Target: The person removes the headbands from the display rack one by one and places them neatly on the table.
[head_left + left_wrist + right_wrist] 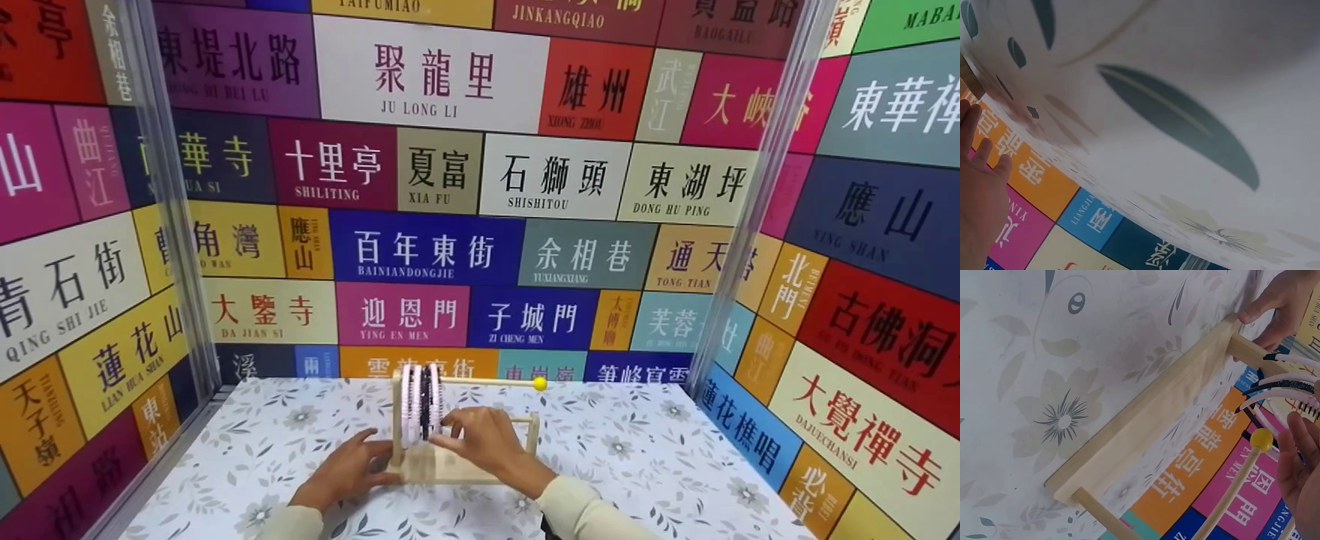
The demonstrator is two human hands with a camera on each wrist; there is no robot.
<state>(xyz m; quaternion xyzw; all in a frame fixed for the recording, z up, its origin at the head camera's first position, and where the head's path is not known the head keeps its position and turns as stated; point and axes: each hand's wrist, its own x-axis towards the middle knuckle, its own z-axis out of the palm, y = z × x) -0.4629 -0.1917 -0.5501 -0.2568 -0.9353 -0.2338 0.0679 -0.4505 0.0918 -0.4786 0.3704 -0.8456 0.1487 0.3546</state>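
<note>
A wooden stand [442,469] stands on the table, with a flat base and an upper rod ending in a yellow ball [540,384]. Several toothed headbands, pink ones [409,409] and a black one [426,397], hang side by side at the rod's left end. My left hand [346,466] grips the stand's left end, its thumb low by the base and fingers round the post. With fingertips at the rightmost headband, my right hand [487,444] pinches its edge. In the right wrist view, the headbands' dark tips [1241,408] point toward the base.
The table [285,457] has a leaf-and-flower cover. A shorter post [533,431] with a crossbar rises at the stand's right end, behind my right hand. Walls of coloured signs [427,247] enclose the table at the back and both sides.
</note>
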